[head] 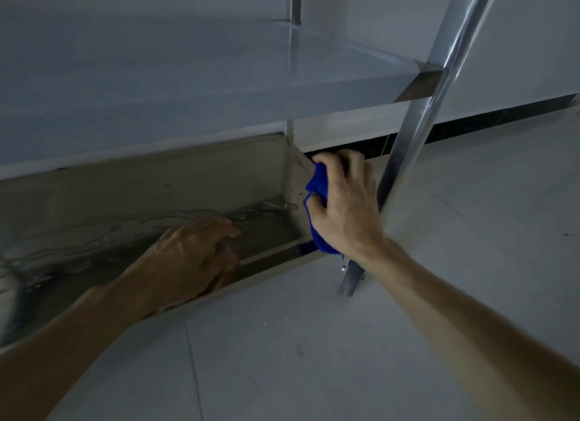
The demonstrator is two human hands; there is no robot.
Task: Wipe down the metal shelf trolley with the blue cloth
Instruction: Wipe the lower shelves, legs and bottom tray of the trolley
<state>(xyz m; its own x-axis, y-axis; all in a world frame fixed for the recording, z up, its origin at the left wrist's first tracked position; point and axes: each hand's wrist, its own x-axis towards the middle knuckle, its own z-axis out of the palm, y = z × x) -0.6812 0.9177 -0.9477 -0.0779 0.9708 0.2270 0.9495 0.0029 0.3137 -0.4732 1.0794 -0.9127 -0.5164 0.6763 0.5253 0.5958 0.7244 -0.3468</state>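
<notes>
The metal shelf trolley (188, 100) fills the upper left, with an upper shelf and a lower shelf (141, 207) whose surface shows wet streaks. My right hand (342, 200) grips the blue cloth (318, 182) and presses it against the right end wall of the lower shelf, near the front upright post (439, 84). Most of the cloth is hidden under my palm. My left hand (194, 254) rests on the front rim of the lower shelf, its fingers curled over the edge.
Grey tiled floor (314, 358) spreads below and to the right. A white wall with a dark skirting strip (489, 119) runs behind the trolley. The rear upright post (295, 3) rises at the top centre.
</notes>
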